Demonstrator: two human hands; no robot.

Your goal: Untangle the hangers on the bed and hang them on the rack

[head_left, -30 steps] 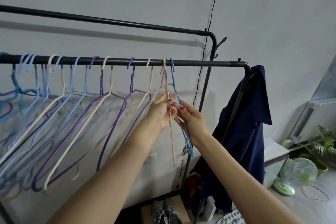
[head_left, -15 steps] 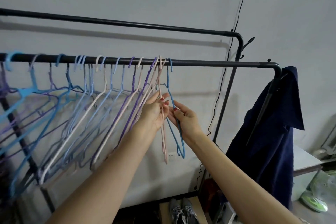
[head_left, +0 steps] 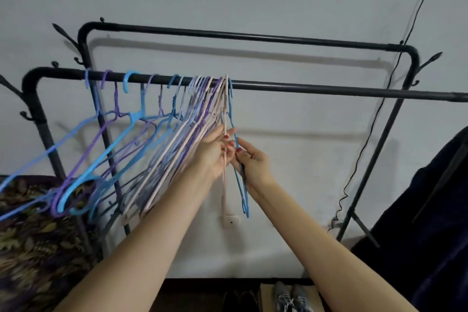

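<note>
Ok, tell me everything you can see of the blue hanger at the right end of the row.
The blue hanger is thin, seemingly coated wire, in mid blue. Its hook sits over the front rack rail, last on the right of the bunched hangers. It hangs nearly edge-on to the camera, its lower end dangling in front of the wall. The right hand pinches its arm; the left hand holds the pink hanger just beside it.
</note>
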